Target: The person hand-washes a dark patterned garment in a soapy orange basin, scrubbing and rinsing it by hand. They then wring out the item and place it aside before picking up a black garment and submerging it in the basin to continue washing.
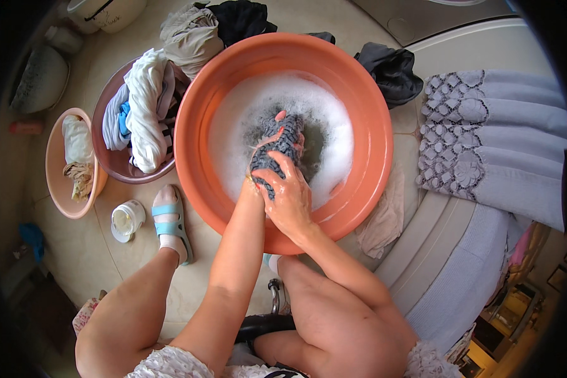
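Note:
A large orange plastic basin [378,141] stands before me, with foamy water [330,113] in it. Over the water, my left hand [266,141] grips a wet dark grey chunky-knit piece [289,130], which hides most of the palm. Red-nailed fingertips show at its far end and along its side. My right hand [288,196] lies across the near end of the knit, close to my left wrist, its fingers curled onto the fabric. Suds cling to both hands.
Left of the basin stand a purple tub [137,178] with twisted white laundry [146,113], a small peach tub [52,165] and an opened white jar [128,217]. Dark clothes [390,73] and a pale cloth [382,212] lie on the right, beside a lace-trimmed grey cover [496,137].

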`<state>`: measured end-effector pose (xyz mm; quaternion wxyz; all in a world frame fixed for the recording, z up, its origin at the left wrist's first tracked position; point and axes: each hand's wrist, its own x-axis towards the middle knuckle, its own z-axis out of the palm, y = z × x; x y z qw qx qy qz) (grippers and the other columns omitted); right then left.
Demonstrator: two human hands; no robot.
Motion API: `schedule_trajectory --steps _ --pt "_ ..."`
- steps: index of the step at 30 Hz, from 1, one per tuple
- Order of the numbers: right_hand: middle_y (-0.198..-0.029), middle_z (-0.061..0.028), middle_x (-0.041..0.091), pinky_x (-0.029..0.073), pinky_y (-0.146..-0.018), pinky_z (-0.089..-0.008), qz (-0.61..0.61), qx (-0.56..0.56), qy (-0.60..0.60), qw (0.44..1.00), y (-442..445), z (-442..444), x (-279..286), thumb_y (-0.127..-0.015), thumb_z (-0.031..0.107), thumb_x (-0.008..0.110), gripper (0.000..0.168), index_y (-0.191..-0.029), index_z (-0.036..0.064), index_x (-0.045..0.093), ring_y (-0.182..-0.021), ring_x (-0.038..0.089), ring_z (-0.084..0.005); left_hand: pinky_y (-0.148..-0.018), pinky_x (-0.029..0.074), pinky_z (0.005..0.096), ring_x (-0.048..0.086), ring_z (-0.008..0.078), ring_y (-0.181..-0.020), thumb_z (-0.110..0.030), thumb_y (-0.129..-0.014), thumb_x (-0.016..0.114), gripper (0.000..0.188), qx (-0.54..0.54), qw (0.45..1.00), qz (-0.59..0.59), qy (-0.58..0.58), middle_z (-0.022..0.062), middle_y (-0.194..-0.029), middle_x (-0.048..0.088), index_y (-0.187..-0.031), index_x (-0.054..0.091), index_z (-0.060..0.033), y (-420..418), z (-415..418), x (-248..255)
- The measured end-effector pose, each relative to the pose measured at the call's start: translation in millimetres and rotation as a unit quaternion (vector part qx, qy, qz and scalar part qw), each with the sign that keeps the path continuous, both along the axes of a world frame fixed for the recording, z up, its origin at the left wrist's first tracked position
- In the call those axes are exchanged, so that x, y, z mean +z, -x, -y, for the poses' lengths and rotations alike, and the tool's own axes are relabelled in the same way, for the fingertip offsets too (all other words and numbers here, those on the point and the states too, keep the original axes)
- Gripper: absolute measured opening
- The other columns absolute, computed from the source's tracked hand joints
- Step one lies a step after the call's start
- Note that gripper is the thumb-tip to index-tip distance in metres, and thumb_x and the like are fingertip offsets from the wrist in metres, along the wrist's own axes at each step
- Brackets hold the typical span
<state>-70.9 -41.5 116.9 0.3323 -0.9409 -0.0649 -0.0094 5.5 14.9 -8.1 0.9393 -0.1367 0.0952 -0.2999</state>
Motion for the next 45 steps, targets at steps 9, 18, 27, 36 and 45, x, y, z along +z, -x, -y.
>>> schedule_trajectory --steps 9,18,27,36,45 --pt "-0.089 -0.0092 0.055 0.051 -0.056 -0.0439 0.069 -0.101 0.043 0.992 -36 0 -37 -0.081 0.024 0.067 0.018 -0.092 0.013 0.058 -0.069 0.063 -0.0340 -0.083 0.052 0.0374 0.057 0.0267 -0.095 -0.017 -0.093 0.058 0.035 0.076 0.954 -0.019 -0.291 0.0125 -0.111 0.057 -0.127 0.051 -0.0113 16 3 -22" --pt "-0.098 -0.0265 0.067 0.047 -0.085 -0.0456 -0.126 -0.321 -0.122 0.931 -84 73 -89 -0.084 0.055 0.061 0.054 -0.105 0.005 0.068 -0.095 0.063 -0.0402 -0.090 0.045 0.0351 0.056 0.0172 -0.099 -0.023 -0.090 0.061 0.015 0.056 0.928 -0.075 -0.362 -0.0001 -0.100 0.059 -0.102 0.061 -0.0137 -1 5 -5" --pt "-0.136 -0.0308 0.041 0.051 -0.083 -0.0492 -0.245 -0.063 0.202 0.946 -46 66 -107 -0.088 0.022 0.062 0.045 -0.132 0.022 0.053 -0.102 0.060 -0.0432 -0.114 0.016 0.0500 0.018 0.0311 -0.143 -0.051 -0.082 0.062 0.098 -0.031 0.735 -0.164 -0.658 0.0157 -0.156 0.015 -0.152 0.008 -0.0077 13 -2 -17" --pt "-0.117 -0.0245 0.058 0.048 -0.091 -0.0454 -0.185 -0.083 0.027 0.979 -55 59 -58 -0.069 -0.006 0.059 0.039 -0.103 0.011 0.068 -0.105 0.058 -0.0408 -0.109 0.024 0.0558 0.034 0.0317 -0.135 -0.058 -0.090 0.046 0.077 -0.082 0.866 -0.103 -0.482 0.0144 -0.148 0.036 -0.146 0.029 -0.0080 -2 -4 -1" --pt "-0.114 -0.0153 0.050 0.051 -0.079 -0.0461 -0.060 0.019 -0.006 0.998 5 -1 7 -0.081 0.008 0.066 0.032 -0.112 0.011 0.062 -0.094 0.058 -0.0384 -0.081 0.052 0.0477 0.052 0.0408 -0.103 -0.046 -0.091 0.058 0.043 -0.002 0.995 -0.095 0.033 0.0157 -0.117 0.053 -0.105 0.057 -0.0057 -4 -3 19"
